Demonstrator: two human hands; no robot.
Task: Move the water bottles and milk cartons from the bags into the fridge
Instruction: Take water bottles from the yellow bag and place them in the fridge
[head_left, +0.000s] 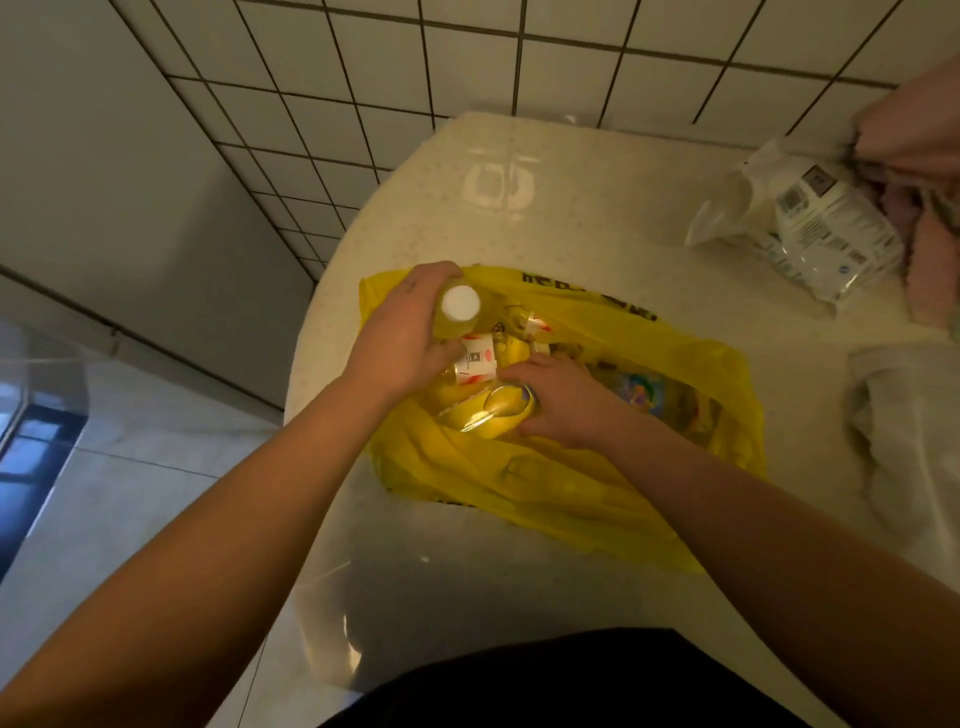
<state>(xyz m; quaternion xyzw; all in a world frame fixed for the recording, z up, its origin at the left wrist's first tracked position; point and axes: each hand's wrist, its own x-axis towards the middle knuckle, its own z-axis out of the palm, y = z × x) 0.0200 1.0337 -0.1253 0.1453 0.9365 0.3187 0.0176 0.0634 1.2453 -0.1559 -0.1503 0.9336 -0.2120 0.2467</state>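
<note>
On the glossy, pale round table (519, 597) a crinkled yellow plastic bag (571, 493) lies open, where the right hand (556, 405) curls round a clear bottle (493, 413) lying inside and the left hand (400, 338) grips an upright white-capped bottle (460, 312) with a red-and-white label, the deeper contents blurred.

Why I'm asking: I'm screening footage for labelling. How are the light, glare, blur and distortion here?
Head view: dim, yellowish light; a bright reflection glares off the table; wide-angle distortion splays the wall tiles; the pink cloth at the right edge is smeared; the left hand's capped bottle and the right hand's clear bottle read clearly.
</note>
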